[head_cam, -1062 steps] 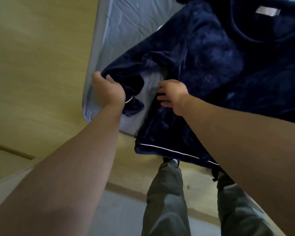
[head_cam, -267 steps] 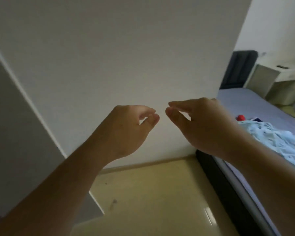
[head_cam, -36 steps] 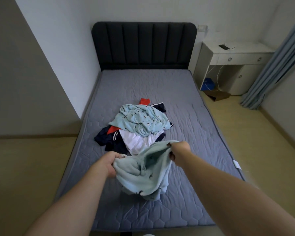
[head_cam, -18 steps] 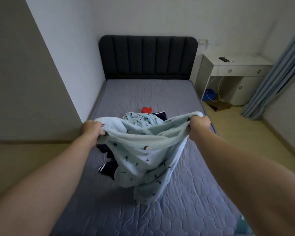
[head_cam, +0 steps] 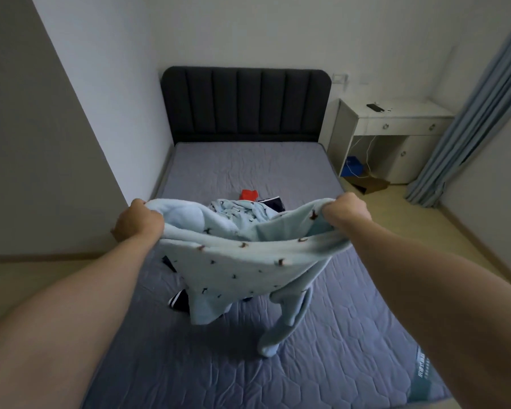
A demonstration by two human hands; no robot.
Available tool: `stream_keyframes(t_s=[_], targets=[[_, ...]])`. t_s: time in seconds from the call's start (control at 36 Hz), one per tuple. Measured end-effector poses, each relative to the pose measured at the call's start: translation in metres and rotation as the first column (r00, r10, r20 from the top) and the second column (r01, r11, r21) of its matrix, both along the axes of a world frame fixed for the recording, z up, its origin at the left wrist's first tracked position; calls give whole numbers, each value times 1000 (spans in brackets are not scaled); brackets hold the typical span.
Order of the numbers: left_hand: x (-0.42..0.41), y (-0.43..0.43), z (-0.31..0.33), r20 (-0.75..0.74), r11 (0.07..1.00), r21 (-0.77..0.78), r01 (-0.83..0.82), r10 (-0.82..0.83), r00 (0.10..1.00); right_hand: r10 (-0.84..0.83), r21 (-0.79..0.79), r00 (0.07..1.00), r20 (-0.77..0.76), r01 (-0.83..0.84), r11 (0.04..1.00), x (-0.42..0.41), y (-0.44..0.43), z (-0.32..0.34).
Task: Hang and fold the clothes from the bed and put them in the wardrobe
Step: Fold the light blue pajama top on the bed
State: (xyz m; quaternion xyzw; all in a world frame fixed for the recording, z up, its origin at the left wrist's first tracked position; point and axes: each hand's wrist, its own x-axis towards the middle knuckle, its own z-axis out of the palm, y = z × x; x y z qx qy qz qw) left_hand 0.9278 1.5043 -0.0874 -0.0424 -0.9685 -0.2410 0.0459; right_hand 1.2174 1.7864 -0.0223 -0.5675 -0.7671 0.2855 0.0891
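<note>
I hold a light blue fleece garment (head_cam: 242, 270) with small dark prints stretched out above the bed (head_cam: 248, 163). My left hand (head_cam: 137, 221) grips its left edge and my right hand (head_cam: 347, 209) grips its right edge. Its lower parts hang down and touch the grey mattress. Behind it lies a pile of clothes (head_cam: 242, 206): another light blue printed piece, something red (head_cam: 249, 194) and dark navy pieces. Most of the pile is hidden by the held garment.
A dark padded headboard (head_cam: 245, 103) stands at the far end. A white desk (head_cam: 396, 122) with a drawer is at the right, a blue curtain (head_cam: 466, 113) beside it. A wall corner (head_cam: 80, 128) juts out on the left. Wooden floor runs along both sides.
Over the last second I lifted the light blue garment off the bed and pulled my hands apart, spreading it wide. It now hangs higher and flatter than half a second ago.
</note>
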Motion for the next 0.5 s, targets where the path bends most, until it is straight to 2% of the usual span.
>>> stream_keyframes(t_s=[0.06,0.11,0.22,0.28,0.36,0.44,0.5], targets=[[-3,-3,-1,57,999,50,-22,19,998,136,65,967,213,-153,986,-4,-2,3],[-6,-4,-1,100,998,48,-46,41,994,222,120,877,426,-297,947,-9,-4,2],[-19,-5,-2,263,997,-57,-60,73,962,224,176,710,668,-443,879,-15,-11,-4],[-23,-8,-2,306,993,-118,-4,40,951,207,165,642,738,-469,868,-16,-14,-12],[-30,-13,-5,379,963,-205,176,-87,921,207,99,594,777,-440,893,-16,-17,-24],[-34,-12,-11,528,938,-4,346,-292,798,324,-63,508,798,-465,883,-21,-21,-33],[-29,-11,-11,619,927,135,350,-354,701,463,-215,411,785,-521,826,-26,-23,-40]])
